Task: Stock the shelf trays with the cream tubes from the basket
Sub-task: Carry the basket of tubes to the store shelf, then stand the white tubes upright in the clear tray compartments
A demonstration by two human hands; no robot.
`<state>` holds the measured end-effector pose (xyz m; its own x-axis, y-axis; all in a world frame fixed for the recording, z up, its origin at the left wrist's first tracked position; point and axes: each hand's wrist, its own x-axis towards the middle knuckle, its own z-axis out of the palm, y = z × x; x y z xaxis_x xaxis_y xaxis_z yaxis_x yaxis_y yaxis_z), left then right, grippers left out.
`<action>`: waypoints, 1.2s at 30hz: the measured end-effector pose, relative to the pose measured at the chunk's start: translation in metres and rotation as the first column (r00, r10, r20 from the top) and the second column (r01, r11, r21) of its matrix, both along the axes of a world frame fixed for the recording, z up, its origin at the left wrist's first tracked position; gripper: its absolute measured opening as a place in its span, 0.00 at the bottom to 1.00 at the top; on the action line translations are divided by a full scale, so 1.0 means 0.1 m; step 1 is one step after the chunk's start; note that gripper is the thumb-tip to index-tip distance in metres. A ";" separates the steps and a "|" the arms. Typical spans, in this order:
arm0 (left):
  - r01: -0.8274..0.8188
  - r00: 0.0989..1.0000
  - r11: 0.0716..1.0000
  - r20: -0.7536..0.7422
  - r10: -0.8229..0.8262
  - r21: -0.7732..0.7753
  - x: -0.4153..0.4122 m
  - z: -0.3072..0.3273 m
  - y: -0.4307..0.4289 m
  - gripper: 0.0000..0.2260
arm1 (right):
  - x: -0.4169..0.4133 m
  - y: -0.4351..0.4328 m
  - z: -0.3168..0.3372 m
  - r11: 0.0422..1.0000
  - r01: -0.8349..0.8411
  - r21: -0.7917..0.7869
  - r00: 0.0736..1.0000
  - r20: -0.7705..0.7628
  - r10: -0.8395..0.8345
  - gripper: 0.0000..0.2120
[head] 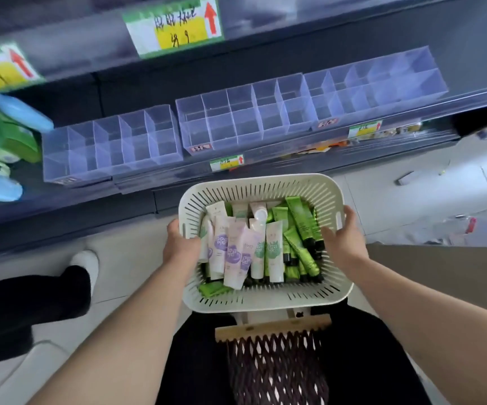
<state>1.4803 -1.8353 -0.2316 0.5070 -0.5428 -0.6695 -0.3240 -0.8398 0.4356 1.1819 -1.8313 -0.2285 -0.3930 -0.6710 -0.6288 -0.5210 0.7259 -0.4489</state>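
A cream-white slotted plastic basket (265, 185) is held in the middle of the view, a little toward 6 o'clock, in front of a dark shelf (265, 54). The left hand (179, 241) grips the basket wall at its 9 o'clock side: the thumb lies inside, over the rim, and the other fingers are curled around the outside. The right hand (343, 238) grips the wall at the 3 o'clock side in the same way, thumb inside and fingers wrapped over the rim. The cream tubes lie all in the basket in a loose heap: white tubes with purple and green prints (233, 252) on the 9 o'clock half, and bright green tubes with black caps (300, 217) on the 3 o'clock half. On the shelf, from 9 o'clock up to 1 o'clock, stand three clear plastic trays with dividers in one slanted row: the left tray (110, 147), the middle tray (236, 118) and the right tray (376, 80), each just beside the next. Blue and green plastic bottles (2, 141) are at 9 o'clock, next to the left tray. A white and yellow price label with a red arrow (175, 27) hangs at 11 o'clock. Under the basket, at 6 o'clock, there is a wooden bar (271, 328) with a dark net (274, 372) below it.
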 end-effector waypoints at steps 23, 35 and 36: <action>-0.009 0.999 0.999 0.030 0.011 -0.046 -0.14 -1.19 -0.26 0.25 | -0.28 -0.51 -1.31 0.988 -0.098 -0.117 0.992 0.064 0.106 0.34; 0.707 0.466 0.703 0.699 -0.542 0.074 -0.80 -1.29 -0.94 0.18 | -0.02 -0.49 -1.88 0.538 -0.818 0.201 0.269 -0.694 0.668 0.36; 0.720 0.449 0.692 0.730 -0.516 0.046 -0.80 -1.32 -0.94 0.17 | 0.00 -0.53 -1.92 0.504 -0.844 0.183 0.253 -0.693 0.675 0.35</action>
